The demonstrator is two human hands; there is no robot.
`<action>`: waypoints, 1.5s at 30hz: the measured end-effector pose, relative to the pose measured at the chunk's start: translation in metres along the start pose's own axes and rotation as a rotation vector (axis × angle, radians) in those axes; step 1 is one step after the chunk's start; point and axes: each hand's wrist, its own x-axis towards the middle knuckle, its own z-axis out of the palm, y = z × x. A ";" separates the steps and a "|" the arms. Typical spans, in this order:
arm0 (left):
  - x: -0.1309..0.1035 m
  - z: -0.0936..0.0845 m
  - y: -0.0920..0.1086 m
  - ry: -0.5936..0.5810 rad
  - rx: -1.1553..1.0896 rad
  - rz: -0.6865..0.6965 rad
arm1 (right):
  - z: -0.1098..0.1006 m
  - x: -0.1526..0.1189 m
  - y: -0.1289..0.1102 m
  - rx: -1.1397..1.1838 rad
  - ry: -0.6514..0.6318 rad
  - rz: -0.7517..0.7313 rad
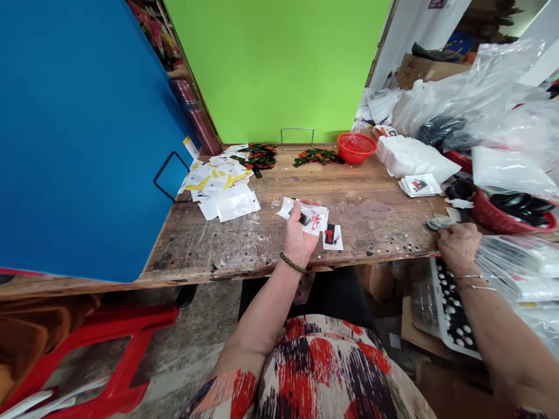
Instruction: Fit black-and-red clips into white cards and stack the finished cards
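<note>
The left hand [299,235], near the bench's front edge, has its fingers closed around a clear packet [308,214]; the contents are too small to identify. At 3 o'clock, the right hand [458,247] pinches a small packet [439,222], partly hidden by plastic bags [510,169]. A loose card [332,237] lies just beside the left hand.

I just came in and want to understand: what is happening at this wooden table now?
A person seated at the worn wooden workbench holds a small clear plastic packet with black and red parts in the left hand. One similar packet lies beside it on the bench. The right hand reaches to the bench's right edge, touching a small crumpled packet near the red plastic bowl. A red mesh basket stands at the back.
</note>
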 end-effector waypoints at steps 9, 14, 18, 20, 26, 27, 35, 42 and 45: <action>-0.013 0.003 -0.013 -0.086 0.031 0.001 | -0.045 -0.021 -0.165 0.437 -0.143 -0.083; -0.023 0.003 -0.014 -0.086 0.075 -0.008 | -0.043 -0.077 -0.276 1.223 -0.719 0.112; -0.028 -0.002 -0.006 -0.114 0.088 0.010 | -0.034 -0.090 -0.300 1.486 -0.788 0.280; -0.029 -0.005 -0.004 -0.107 0.078 0.016 | -0.031 -0.089 -0.302 1.516 -0.798 0.325; -0.028 -0.005 -0.008 -0.137 0.055 0.005 | -0.026 -0.091 -0.311 1.544 -0.653 0.459; -0.028 -0.004 -0.010 -0.145 0.053 -0.001 | -0.025 -0.092 -0.314 1.560 -0.638 0.476; -0.021 -0.004 -0.009 -0.143 0.043 -0.001 | -0.026 -0.092 -0.313 1.606 -0.759 0.433; -0.017 -0.006 -0.010 -0.123 0.039 -0.008 | -0.020 -0.090 -0.300 1.648 -0.850 0.493; -0.015 -0.007 -0.008 -0.067 0.034 -0.006 | -0.018 -0.091 -0.299 1.692 -0.859 0.523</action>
